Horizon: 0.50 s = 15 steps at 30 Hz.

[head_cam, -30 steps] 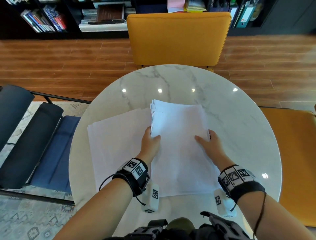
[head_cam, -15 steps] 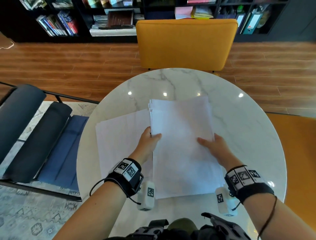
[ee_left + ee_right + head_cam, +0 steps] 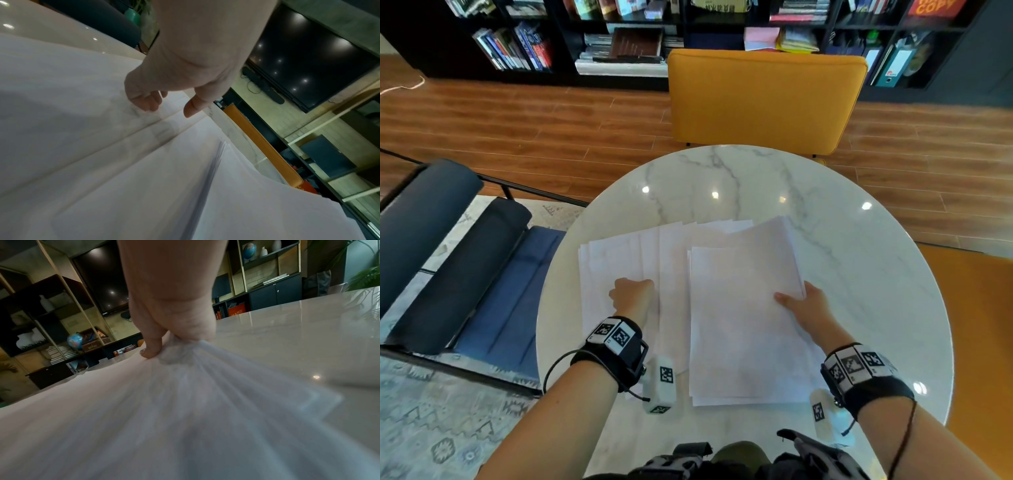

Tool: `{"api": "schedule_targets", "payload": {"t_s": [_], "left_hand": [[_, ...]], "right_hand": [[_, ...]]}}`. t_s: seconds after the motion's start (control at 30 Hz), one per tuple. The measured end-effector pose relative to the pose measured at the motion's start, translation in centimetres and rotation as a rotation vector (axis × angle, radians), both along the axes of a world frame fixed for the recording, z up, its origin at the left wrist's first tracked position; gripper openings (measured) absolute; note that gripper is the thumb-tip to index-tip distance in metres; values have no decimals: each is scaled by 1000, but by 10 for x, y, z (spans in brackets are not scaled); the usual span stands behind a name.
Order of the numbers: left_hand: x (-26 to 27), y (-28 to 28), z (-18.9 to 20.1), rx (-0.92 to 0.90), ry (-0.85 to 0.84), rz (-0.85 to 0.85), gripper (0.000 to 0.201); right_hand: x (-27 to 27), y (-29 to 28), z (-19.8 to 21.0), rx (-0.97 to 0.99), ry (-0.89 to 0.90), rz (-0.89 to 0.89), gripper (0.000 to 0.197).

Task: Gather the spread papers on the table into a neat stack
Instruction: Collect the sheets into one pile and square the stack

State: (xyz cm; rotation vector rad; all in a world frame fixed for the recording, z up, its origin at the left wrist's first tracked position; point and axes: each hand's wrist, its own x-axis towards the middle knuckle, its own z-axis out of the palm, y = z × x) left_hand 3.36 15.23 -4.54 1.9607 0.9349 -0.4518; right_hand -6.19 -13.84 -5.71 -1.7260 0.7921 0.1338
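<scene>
Right hand (image 3: 803,305) pinches gathered stack (image 3: 743,318) at its right edge, anchoring it; left hand (image 3: 633,294), loosely curled and empty, reaches fanned sheets (image 3: 619,260) toward tabletop (image 3: 859,274) left edge.

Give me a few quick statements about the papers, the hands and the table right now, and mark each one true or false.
1. The right hand pinches the right edge of the gathered stack. True.
2. The left hand grips the gathered stack too. False: it is over the spread sheets to the left of the stack, fingers curled, thumb apart.
3. All the papers already form one neat pile. False: several sheets are fanned out to the left.
4. The table is round with a white marble top. True.
5. A blue chair stands at the far side of the table. False: the yellow chair stands there.
</scene>
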Motion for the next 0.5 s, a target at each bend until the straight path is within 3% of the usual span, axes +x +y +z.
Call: {"api": "schedule_targets", "payload": {"t_s": [0.2, 0.27, 0.37, 0.5], "left_hand": [[8, 1, -3, 28, 23, -8, 19], [10, 1, -6, 50, -23, 0, 31], [6, -7, -2, -66, -123, -15, 52], [9, -13, -11, -148, -149, -130, 51]], "right_hand": [[1, 3, 6, -3, 9, 30, 29], [3, 3, 9, -11, 10, 37, 32], [5, 4, 10, -37, 9, 42, 37], [5, 4, 8, -58, 27, 62, 40]]}}
